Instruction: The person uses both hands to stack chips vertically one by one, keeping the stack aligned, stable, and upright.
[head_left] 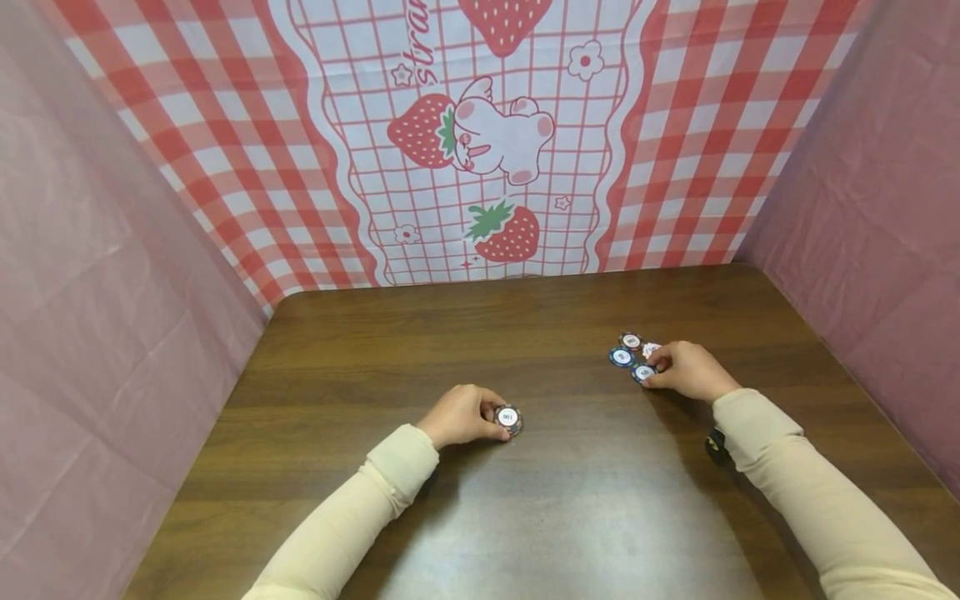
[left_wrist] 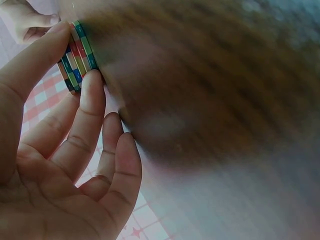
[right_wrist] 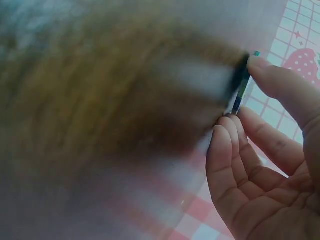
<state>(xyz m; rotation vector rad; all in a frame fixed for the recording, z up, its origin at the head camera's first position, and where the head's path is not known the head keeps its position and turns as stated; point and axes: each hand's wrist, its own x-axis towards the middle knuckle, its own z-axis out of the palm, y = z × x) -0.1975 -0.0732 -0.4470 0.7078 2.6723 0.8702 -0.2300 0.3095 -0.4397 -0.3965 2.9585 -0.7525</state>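
My left hand [head_left: 467,416] pinches a short stack of poker chips [head_left: 508,417] between thumb and fingertips, near the middle of the table. The top chip is dark-rimmed and reads 100; green, red and blue edge blocks show on the stack [left_wrist: 79,57] in the left wrist view. Farther right, my right hand [head_left: 692,371] pinches a dark blue-green poker chip [head_left: 642,372] by its edge, thumb on the near side. Close around it lie a blue chip [head_left: 621,357], a brown-red chip [head_left: 632,341] and a whitish chip [head_left: 651,351], partly covered by the fingers.
The brown wooden table [head_left: 420,333] has rounded far corners. A red-and-white checked cloth [head_left: 693,125] with strawberries hangs behind it. Pink curtains stand at the left [head_left: 82,292] and right [head_left: 877,208]. A dark band [head_left: 717,446] shows beneath the right wrist.
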